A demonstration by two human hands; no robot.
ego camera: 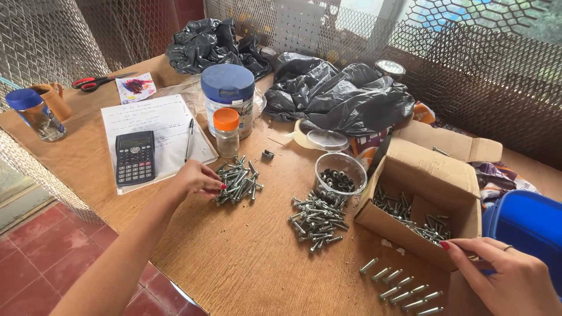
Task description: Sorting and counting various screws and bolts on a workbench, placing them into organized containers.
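Head cam, looking down on a wooden worktable [246, 257]: the person's left hand [199, 177] reaches fwd w/ fingers curled narrow, tips pinching into a loose pile of bolts [237, 180] at table centre; whether a bolt is actually gripped can't be told. The right hand [509, 275], bottom-right, lies partly spread w/ fingertips on the near edge of an open cardboard box [436, 178] that holds more bolts, palm holding nothing visible. Between the hands sits a second bolt heap [317, 220], touching a clear plastic cup [340, 174] of dark nuts. In front of the box, near the right hand, a row of bolts [403, 288] is laid out side by side. Behind the left-hand pile stand a small jar w/ orange cap [226, 132] and a big tin w/ blue lid [228, 96]. At left: calculator [134, 157] on a sheet of paper [158, 126], w/ a pen [189, 139] beside it; red-handled scissors [93, 82] and a blue-capped bottle [36, 114] farther out. Black plastic bags [336, 93] are bunched at rear, by wire mesh. A blue container [530, 225] sits at far right, just beside the box.
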